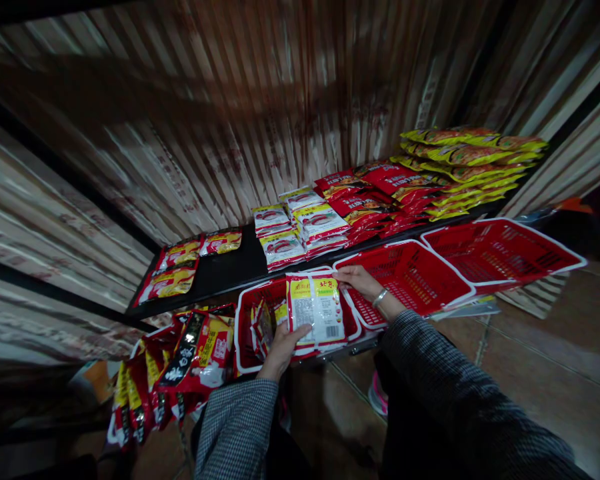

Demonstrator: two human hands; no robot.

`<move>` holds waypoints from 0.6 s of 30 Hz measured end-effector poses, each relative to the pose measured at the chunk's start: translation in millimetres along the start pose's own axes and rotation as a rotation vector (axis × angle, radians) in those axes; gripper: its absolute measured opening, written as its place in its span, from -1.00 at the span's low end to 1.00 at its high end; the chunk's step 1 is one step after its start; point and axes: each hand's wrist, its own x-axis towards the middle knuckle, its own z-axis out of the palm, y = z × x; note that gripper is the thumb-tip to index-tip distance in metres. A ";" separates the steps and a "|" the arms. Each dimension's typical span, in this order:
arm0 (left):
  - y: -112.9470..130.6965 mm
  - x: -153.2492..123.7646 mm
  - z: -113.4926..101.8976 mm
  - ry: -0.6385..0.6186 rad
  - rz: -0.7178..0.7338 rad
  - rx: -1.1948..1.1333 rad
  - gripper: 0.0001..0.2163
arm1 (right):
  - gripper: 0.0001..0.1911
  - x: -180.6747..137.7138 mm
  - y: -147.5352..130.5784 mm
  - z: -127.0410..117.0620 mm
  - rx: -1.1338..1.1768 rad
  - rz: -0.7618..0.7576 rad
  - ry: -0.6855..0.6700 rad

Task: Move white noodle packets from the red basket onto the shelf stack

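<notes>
Between my two hands is a flat food packet (316, 308), its yellow, white and red printed back with a barcode facing up. My left hand (284, 345) grips its lower left edge, thumb on top. At the upper right corner, my right hand (361, 283) pinches the packet; a bracelet circles that wrist. The packet is above a red basket with a white rim (239, 333), which holds a few more packets (263, 327). Behind it on the black shelf are stacks of white, yellow and red packets (300, 223).
Red packets (350, 193) and yellow packets (473, 167) are stacked further right on the shelf (220, 270). More packets (180, 267) lie at its left end. Two red baskets (405, 277) (500, 247) stand to the right. An overfull basket of red packets (200, 353) stands left.
</notes>
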 end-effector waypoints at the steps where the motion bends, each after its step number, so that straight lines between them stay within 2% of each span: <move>1: 0.2 0.1 1.3 -0.005 -0.006 0.002 -0.42 | -0.55 1.2 1.0 0.3 -0.001 -0.035 0.016; 5: 0.2 1.0 5.5 -0.019 -0.005 0.011 -0.42 | -0.51 4.5 3.5 2.9 -0.029 -0.110 0.084; 8: -0.2 1.3 5.4 -0.011 0.001 0.018 -0.42 | -0.52 2.3 2.8 5.8 0.031 -0.056 0.095; 12: -0.8 0.3 2.5 0.000 0.006 0.052 -0.44 | -0.57 -2.1 0.7 6.3 0.089 0.007 0.034; 18: -9.2 -2.3 3.5 -0.115 -0.033 0.161 -0.52 | -0.58 -1.7 -3.1 2.2 -0.132 -0.203 0.102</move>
